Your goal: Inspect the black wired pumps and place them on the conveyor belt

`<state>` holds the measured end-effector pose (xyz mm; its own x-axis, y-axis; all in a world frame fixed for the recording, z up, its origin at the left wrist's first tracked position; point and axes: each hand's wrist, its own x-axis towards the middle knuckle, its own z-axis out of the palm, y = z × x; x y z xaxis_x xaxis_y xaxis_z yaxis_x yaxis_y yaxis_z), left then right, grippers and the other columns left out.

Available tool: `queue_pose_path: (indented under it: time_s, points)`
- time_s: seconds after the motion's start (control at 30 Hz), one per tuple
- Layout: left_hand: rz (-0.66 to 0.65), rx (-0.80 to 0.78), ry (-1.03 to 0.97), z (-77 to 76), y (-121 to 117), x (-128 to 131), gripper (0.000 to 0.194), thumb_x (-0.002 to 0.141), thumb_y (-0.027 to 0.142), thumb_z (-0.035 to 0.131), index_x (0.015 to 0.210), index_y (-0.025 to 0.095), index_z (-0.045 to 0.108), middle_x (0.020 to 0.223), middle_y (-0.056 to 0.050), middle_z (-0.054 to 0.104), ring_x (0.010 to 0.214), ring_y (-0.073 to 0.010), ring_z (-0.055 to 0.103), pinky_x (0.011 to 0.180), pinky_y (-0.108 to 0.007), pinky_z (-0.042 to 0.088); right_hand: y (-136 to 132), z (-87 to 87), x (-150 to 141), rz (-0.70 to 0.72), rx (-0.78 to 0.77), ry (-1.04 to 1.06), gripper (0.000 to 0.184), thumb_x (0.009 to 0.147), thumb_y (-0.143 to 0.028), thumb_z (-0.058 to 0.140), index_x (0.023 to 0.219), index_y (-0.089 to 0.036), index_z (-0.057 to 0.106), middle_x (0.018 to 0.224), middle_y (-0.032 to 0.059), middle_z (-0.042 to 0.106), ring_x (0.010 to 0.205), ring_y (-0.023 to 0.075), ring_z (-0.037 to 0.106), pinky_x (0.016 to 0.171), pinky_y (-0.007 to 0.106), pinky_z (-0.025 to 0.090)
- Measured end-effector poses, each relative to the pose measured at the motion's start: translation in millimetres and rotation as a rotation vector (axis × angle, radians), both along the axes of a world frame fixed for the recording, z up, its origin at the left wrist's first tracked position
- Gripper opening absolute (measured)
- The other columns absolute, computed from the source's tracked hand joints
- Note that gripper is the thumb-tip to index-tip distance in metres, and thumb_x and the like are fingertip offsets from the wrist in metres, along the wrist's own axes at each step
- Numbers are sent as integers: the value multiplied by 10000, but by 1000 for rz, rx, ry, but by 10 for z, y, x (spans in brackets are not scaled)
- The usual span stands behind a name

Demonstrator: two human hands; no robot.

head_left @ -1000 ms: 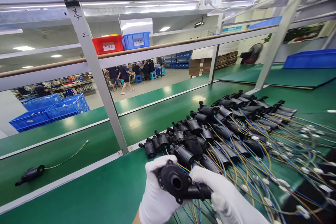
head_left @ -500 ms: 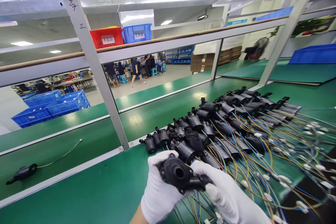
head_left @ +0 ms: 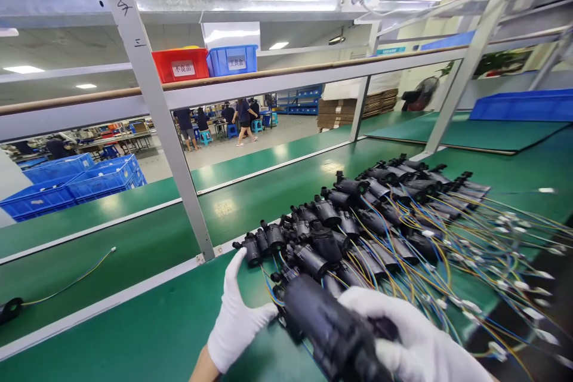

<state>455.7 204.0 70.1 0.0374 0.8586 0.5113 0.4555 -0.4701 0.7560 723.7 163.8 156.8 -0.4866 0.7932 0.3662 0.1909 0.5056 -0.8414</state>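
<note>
My right hand point(head_left: 416, 334), in a white glove, grips a black cylindrical pump point(head_left: 322, 316) close to the camera. The pump lies slantwise and is slightly blurred. My left hand point(head_left: 237, 316), gloved in white too, is open, thumb and forefinger spread wide. Its forefinger tip is by the small black pump point(head_left: 251, 250) at the near end of a pile. The thumb tip comes close to the pump in my right hand; whether they touch I cannot tell. Several similar black pumps point(head_left: 376, 221) lie in rows, their coloured wires point(head_left: 430, 286) with white connectors trailing right.
A metal frame post point(head_left: 174, 143) rises from the green bench point(head_left: 147, 322). Beyond it, one pump point(head_left: 9, 309) lies at the left edge. A red bin point(head_left: 181, 65) and a blue bin point(head_left: 233, 61) sit on the shelf. Blue crates point(head_left: 102, 179) and several people point(head_left: 244, 116) are farther back.
My left hand has let go of the pump and moved left, its fingers spreading. The pump in my right hand has turned from its round end to its long side and come nearer.
</note>
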Motion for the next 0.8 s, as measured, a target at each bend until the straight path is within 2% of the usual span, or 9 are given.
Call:
queue_pose_path:
  time_s: [0.07, 0.17, 0.27, 0.37, 0.47, 0.53, 0.63, 0.7, 0.8]
  points:
    - [34, -38, -14, -145, 87, -49, 872, 726, 343, 783, 1445, 208, 309, 1519, -186, 385, 1434, -362, 347, 1186, -607, 261, 76, -67, -46, -107, -163, 238, 485, 906, -675, 527, 813, -211, 635, 748, 38, 673, 644, 199, 653, 622, 312, 559]
    - [56, -53, -7, -327, 179, -97, 697, 785, 361, 702, 1384, 176, 399, 1450, -184, 477, 1388, -351, 422, 1172, -608, 283, 245, -64, -170, -131, -384, 529, 536, 891, -715, 488, 743, -204, 560, 576, 7, 588, 461, 162, 560, 482, 290, 503]
    - [40, -61, -8, -490, 229, -130, 649, 786, 396, 688, 1345, 169, 448, 1404, -180, 531, 1354, -342, 468, 1164, -584, 314, 448, 77, -275, -236, -433, 547, 531, 827, -732, 546, 703, -223, 462, 517, -20, 543, 403, 136, 523, 414, 256, 466]
    - [42, -92, -40, -673, 267, -159, 635, 802, 419, 656, 1344, 160, 451, 1399, -185, 542, 1349, -330, 478, 1165, -554, 326, 706, 351, -283, -325, -300, 452, 470, 837, -671, 534, 711, -236, 406, 543, -24, 546, 414, 120, 528, 406, 235, 471]
    - [141, -131, -69, -856, 316, -174, 561, 865, 402, 556, 1354, 152, 438, 1416, -189, 528, 1352, -308, 476, 1172, -532, 321, 1082, 796, -223, -393, -115, 385, 366, 939, -544, 433, 769, -221, 448, 610, -8, 596, 525, 128, 606, 535, 250, 543]
    - [231, -143, -91, -952, 355, -167, 519, 896, 387, 499, 1355, 153, 433, 1417, -185, 527, 1342, -294, 487, 1176, -518, 317, 1420, 1147, -224, -468, 42, 302, 290, 1013, -421, 361, 878, -200, 490, 724, 7, 656, 648, 130, 662, 660, 266, 560]
    - [327, -183, -95, -1034, 413, -139, 479, 924, 376, 435, 1352, 159, 434, 1408, -170, 540, 1324, -275, 509, 1176, -488, 324, 2016, 1554, -424, -561, 209, 32, 271, 1029, -367, 438, 999, -133, 572, 890, 28, 691, 831, 161, 696, 826, 316, 535]
    - [359, -217, -82, -1045, 448, -133, 461, 928, 365, 419, 1342, 164, 451, 1393, -162, 560, 1307, -277, 528, 1166, -475, 343, 2401, 1629, -709, -565, 241, -211, 273, 1021, -349, 513, 1061, -105, 628, 1033, 39, 678, 967, 220, 678, 900, 386, 526]
    - [312, -235, -69, -988, 500, -175, 431, 907, 353, 474, 1297, 178, 529, 1336, -149, 613, 1267, -311, 565, 1128, -474, 401, 2805, 1404, -1231, -482, 179, -562, 227, 970, -313, 637, 1107, -134, 649, 1135, 81, 667, 1013, 233, 655, 897, 452, 541]
